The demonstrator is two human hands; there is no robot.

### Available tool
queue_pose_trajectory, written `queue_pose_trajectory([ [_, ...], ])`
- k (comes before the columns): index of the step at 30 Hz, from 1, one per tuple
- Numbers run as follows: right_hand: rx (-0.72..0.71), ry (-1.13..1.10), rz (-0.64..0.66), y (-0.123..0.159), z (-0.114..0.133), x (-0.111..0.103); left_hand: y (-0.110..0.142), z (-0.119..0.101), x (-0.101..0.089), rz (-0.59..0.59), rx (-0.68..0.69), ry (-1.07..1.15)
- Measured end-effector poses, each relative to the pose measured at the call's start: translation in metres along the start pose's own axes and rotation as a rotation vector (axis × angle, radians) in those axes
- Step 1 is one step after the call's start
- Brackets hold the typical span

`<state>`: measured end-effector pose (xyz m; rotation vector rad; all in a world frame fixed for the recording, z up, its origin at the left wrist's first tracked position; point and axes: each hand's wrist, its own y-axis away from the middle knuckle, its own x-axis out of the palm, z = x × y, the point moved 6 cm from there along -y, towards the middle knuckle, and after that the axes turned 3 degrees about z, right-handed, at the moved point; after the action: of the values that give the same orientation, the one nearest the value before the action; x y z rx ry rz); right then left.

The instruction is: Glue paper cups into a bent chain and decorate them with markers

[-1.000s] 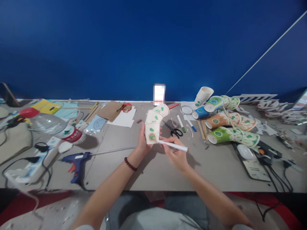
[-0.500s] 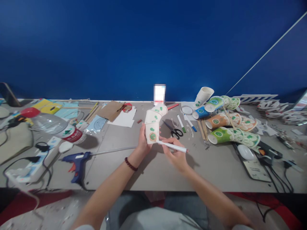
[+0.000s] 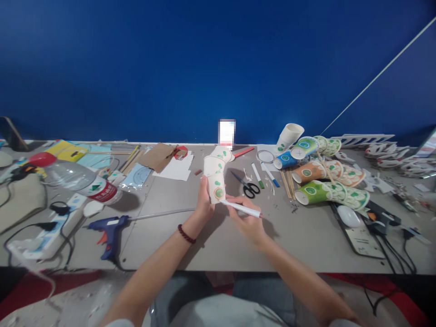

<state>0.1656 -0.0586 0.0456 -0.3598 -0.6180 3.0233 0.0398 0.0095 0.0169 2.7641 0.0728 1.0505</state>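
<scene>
My left hand is closed round the lowest cup of a chain of white paper cups with green dots, held above the grey table. The chain curves up and to the right. My right hand pinches a white marker pen. The pen's tip touches the bottom of the lowest cup, beside its round orange and green mark. A dark bead bracelet sits on my left wrist.
A blue glue gun lies at left near a plastic bottle and a power strip. Black scissors and markers lie behind the cups. A pile of coloured paper cups fills the right, with cables and a white mouse.
My left hand has turned the cup chain more upright and shifted it slightly left. The pen in my right hand has followed, staying at the bottom cup.
</scene>
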Motion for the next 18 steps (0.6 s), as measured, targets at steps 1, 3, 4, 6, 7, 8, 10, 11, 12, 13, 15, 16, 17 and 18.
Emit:
queue_pose_trajectory([
  [1, -0.002, 0.003, -0.002, -0.0002, 0.0004, -0.0003, -0.0002, 0.0001, -0.0002, 0.0, 0.002, 0.0],
  [3, 0.008, -0.006, -0.002, -0.0003, -0.0002, -0.0009, -0.0008, 0.0008, -0.0008, -0.004, -0.002, 0.003],
  [4, 0.019, -0.019, -0.001, -0.0002, -0.0013, -0.0012, -0.0012, 0.0015, -0.0014, -0.011, -0.008, 0.006],
  [6, 0.042, -0.053, -0.004, 0.0002, -0.0039, -0.0018, -0.0018, 0.0032, -0.0025, -0.023, -0.026, 0.01],
  [7, 0.049, -0.07, -0.005, 0.0005, -0.005, -0.0021, -0.002, 0.0039, -0.003, -0.028, -0.031, 0.012],
  [8, 0.056, -0.083, -0.006, 0.0006, -0.0058, -0.0022, -0.0022, 0.0043, -0.0033, -0.031, -0.033, 0.011],
  [10, 0.067, -0.094, -0.006, 0.0008, -0.0062, -0.0022, -0.0024, 0.0047, -0.0038, -0.031, -0.032, 0.005],
  [11, 0.068, -0.089, -0.007, 0.0006, -0.0055, -0.0022, -0.0024, 0.0045, -0.0038, -0.027, -0.026, 0.001],
  [12, 0.064, -0.077, -0.005, 0.0004, -0.0043, -0.0019, -0.0023, 0.0039, -0.0039, -0.024, -0.016, -0.004],
  [13, 0.055, -0.064, -0.002, 0.0, -0.0027, -0.0017, -0.0021, 0.0033, -0.0039, -0.02, -0.005, -0.01],
  [15, 0.026, -0.04, 0.003, -0.0007, 0.0007, -0.0012, -0.0016, 0.0021, -0.0034, -0.006, 0.014, -0.02],
  [16, 0.013, -0.032, 0.006, -0.0009, 0.0017, -0.0011, -0.0013, 0.0016, -0.003, 0.002, 0.024, -0.025],
  [17, 0.006, -0.028, 0.007, -0.001, 0.002, -0.001, -0.0011, 0.0011, -0.0026, 0.008, 0.034, -0.03],
  [18, 0.005, -0.028, 0.008, -0.0009, 0.0014, -0.001, -0.0009, 0.0008, -0.0023, 0.014, 0.041, -0.036],
])
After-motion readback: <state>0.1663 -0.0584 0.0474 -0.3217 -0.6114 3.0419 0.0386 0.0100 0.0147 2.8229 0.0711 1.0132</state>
